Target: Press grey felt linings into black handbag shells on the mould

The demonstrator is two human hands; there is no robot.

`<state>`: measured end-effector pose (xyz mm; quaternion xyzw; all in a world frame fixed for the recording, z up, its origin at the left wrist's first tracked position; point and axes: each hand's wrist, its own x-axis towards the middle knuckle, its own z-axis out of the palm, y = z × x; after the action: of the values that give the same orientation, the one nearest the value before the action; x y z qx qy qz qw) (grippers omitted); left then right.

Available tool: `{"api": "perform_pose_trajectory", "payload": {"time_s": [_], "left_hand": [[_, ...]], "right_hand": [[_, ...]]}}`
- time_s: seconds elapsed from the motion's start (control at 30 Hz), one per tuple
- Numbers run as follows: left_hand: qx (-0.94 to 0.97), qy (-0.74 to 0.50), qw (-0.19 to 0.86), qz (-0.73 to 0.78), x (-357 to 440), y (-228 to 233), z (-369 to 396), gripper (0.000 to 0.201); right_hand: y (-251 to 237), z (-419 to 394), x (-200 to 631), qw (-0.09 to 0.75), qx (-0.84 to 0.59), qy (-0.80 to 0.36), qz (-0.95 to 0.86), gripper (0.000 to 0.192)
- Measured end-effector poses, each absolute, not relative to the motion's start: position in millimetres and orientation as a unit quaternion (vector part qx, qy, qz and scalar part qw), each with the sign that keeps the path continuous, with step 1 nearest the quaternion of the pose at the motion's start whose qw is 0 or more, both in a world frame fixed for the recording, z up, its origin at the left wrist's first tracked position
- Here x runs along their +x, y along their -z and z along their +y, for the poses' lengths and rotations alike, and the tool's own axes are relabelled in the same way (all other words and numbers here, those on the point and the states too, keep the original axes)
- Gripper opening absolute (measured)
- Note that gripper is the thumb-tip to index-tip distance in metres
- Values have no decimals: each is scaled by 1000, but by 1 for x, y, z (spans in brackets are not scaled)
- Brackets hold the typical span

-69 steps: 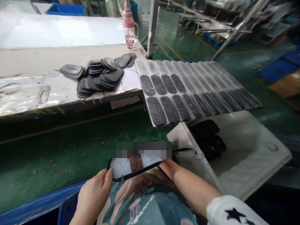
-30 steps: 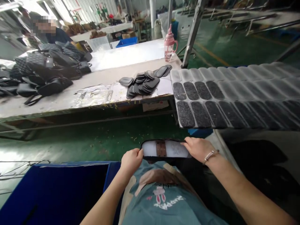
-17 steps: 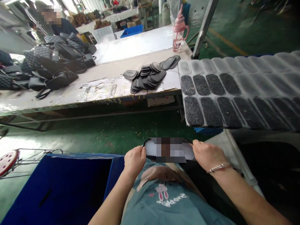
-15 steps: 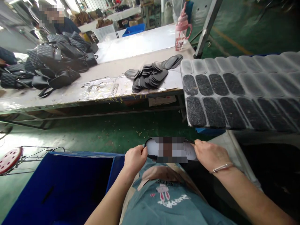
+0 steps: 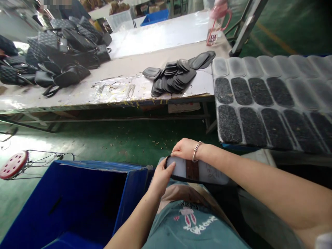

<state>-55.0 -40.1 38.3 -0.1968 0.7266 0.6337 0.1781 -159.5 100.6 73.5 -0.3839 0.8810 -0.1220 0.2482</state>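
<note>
In front of my waist lies a pale oblong panel with rounded ends (image 5: 211,172), with a brown band (image 5: 192,170) across its middle and black edging along its rim. My left hand (image 5: 161,175) grips its left end, thumb on the pale face. Crossing over the panel from the right, my right hand (image 5: 184,148) has its fingers closed on the black edging at that same end, close to the left fingertips. The right forearm covers part of the panel's upper side.
A blue bin (image 5: 85,193) stands at the left, near a red-topped stool (image 5: 14,165). Across the floor, a long table (image 5: 121,72) bears black bags (image 5: 70,52), a pile of dark oval pieces (image 5: 173,81) and a pink-lidded bottle (image 5: 216,22). Rows of oblong pads cover a board (image 5: 255,102) at right.
My right hand has left the panel's right end and moved across to its left end, beside my left hand. The view has shifted slightly.
</note>
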Motion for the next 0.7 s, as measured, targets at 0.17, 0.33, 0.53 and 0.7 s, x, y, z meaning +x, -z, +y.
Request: {"api": "perform_pose_trajectory", "payload": {"time_s": [0.17, 0.33, 0.53, 0.7], "left_hand": [[-239, -698, 191, 647, -52, -37, -37, 52], [-253, -725, 174, 616, -52, -47, -35, 54], [-249, -709, 135, 646, -57, -27, -33, 59], [-219, -629, 119, 736, -59, -7, -45, 55]], "right_hand": [[-74, 96, -158, 223, -399, 93, 885, 34], [-74, 93, -151, 158, -416, 92, 891, 32], [-43, 100, -139, 26, -470, 150, 870, 32], [-5, 109, -145, 44, -459, 258, 849, 22]]}}
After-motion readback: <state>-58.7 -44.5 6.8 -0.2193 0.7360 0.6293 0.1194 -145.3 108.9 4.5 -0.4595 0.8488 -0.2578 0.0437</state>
